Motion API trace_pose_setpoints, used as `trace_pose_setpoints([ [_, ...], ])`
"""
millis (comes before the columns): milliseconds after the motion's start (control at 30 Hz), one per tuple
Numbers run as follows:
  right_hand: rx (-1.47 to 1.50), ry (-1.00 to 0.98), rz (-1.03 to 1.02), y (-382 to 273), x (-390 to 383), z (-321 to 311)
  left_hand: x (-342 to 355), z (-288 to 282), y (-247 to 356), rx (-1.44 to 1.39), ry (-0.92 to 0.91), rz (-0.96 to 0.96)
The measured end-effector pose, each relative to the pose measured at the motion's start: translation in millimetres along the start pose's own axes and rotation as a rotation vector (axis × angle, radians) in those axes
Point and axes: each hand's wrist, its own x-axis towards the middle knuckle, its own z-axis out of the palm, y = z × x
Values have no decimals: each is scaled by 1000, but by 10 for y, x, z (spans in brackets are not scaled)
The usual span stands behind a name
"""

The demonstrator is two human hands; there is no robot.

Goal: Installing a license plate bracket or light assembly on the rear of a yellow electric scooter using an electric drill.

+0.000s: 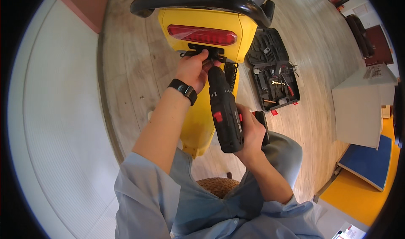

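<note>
Left hand: left hand (195, 68) upper centre of the frame, fingers curled and pinched on the black bracket (205, 52) under the tail light; exactly what the fingertips grip is hidden by the hand.
Right hand: right hand (249, 133) centre of the frame, closed around the grip of the cordless drill (224, 110).
Drill: black body with a red switch, held pointing up the frame, nose at the bracket just beside the left fingers; the bit tip is hidden, can't tell if it touches.
Bracket: small black plate, sits just below the red tail light (202, 34), upper centre.
Scooter: yellow rear body (198, 121) runs from the top centre down to mid frame, black grab rail (198, 2) curving across the top.
Wrist: black watch band (183, 90) on the left wrist.
Tool case: open black tool case (272, 70) on the wooden floor (135, 57), upper right of centre, right of the scooter, tools and bits inside, red latches at its lower edge.
Clothing: pale blue sleeves, lower centre.
Seat: woven stool (218, 185) partly showing between the arms, bottom centre.
Right side: white cabinet (358, 108) mid right, blue mat (369, 161) on a yellow floor patch below it.
</note>
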Motion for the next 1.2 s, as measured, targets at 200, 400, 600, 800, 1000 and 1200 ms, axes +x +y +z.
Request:
trace_pose_setpoints([
  [200,-11,-10,35,27,-33,-63,-8,-21,12,-46,-3,-26],
  [400,46,-37,106,28,-28,-70,-28,0,2,-18,-45,-33],
  [600,111,-2,129,24,-16,-104,-52,26,-22,-8,27,-41],
  [800,246,33,188,65,-92,-65,-204,55,-6,29,193,-57],
  [1000,351,130,218,52,-147,-43,-550,101,-65,79,64,-58],
  [1200,527,116,294,43,-141,19,-477,31,-87,0,-13,-32],
])
